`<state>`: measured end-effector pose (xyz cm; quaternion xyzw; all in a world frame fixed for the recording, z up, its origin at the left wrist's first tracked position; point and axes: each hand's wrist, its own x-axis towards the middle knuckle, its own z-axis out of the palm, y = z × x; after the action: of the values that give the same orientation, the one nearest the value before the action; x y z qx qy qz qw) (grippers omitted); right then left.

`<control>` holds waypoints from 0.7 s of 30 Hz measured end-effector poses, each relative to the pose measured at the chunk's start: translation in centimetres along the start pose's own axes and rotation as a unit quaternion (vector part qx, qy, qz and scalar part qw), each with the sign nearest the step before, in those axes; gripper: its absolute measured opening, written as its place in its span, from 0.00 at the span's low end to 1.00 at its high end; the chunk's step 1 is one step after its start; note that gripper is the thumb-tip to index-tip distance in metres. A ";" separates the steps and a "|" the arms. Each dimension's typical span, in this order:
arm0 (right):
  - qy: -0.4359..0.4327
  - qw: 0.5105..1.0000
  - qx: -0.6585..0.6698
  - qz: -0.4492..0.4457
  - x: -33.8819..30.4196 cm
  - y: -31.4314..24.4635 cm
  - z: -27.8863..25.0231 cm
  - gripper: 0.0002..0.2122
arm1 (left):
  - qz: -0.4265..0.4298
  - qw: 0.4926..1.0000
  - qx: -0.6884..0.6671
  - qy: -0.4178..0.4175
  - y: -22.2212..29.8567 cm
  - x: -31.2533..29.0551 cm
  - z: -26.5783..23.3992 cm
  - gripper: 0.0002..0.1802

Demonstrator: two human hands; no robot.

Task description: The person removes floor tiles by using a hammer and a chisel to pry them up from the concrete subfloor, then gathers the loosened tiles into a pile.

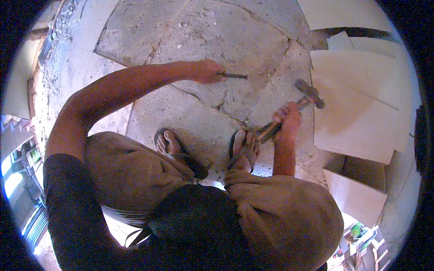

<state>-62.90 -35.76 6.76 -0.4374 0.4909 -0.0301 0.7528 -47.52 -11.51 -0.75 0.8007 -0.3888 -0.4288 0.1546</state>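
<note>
My left hand (207, 72) is closed around a short dark metal rod (236, 76), whose free end points right over the worn floor slabs. Whether the rod's tip is pointed or flat, I cannot tell. Further right and nearer to me, my right hand (288, 118) grips a hammer (310, 94) by its handle. The dark hammer head is raised toward the upper right, apart from the rod, and the handle's lower end reaches down beside my right foot (244, 149).
Cracked, dusty slabs (172, 106) with loose chips cover the floor ahead of my sandalled feet. Large pale flat panels or tiles (357, 101) are stacked on the right. Below them stands an open box-like piece (357, 194). Assorted items (359, 232) lie at the lower right.
</note>
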 end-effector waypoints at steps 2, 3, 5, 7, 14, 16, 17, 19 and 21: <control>-0.138 0.978 -0.081 0.131 0.8 2.7 -0.7 0.09 | 0.024 0.999 -0.016 0.030 0.1 0.2 0.2 0.20; -0.209 0.950 -0.121 0.197 1.1 3.4 -0.8 0.09 | 0.032 0.998 -0.025 0.046 -0.3 0.1 0.6 0.20; -0.231 0.940 -0.094 0.231 1.6 3.0 -1.5 0.10 | 0.053 0.997 0.000 0.049 -1.3 -0.4 0.9 0.17; -0.229 0.944 -0.076 0.225 1.6 2.0 -2.3 0.10 | 0.046 0.998 0.006 0.040 -1.9 -0.5 1.1 0.17; -0.073 0.996 0.036 0.019 2.6 0.1 -1.1 0.08 | 0.111 0.990 -0.024 0.087 -4.5 1.3 3.1 0.18; -0.068 0.996 -0.014 0.058 1.6 1.7 0.2 0.08 | 0.103 0.991 -0.050 0.067 -3.5 0.7 2.8 0.18; -0.112 0.986 -0.068 0.105 1.0 2.3 -0.1 0.08 | 0.070 0.995 -0.071 0.023 -1.7 0.5 1.6 0.18; -0.179 0.962 -0.115 0.173 0.2 3.5 0.1 0.07 | 0.044 0.999 0.006 0.000 -1.8 0.9 1.6 0.18; -0.186 0.954 -0.120 0.201 -0.3 2.1 0.0 0.07 | 0.062 0.997 0.013 0.039 -1.8 0.3 1.2 0.18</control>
<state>-63.91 -34.30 5.54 -0.4146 0.4199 0.2630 0.7633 -47.52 -10.44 -2.66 0.7933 -0.4367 -0.3814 0.1857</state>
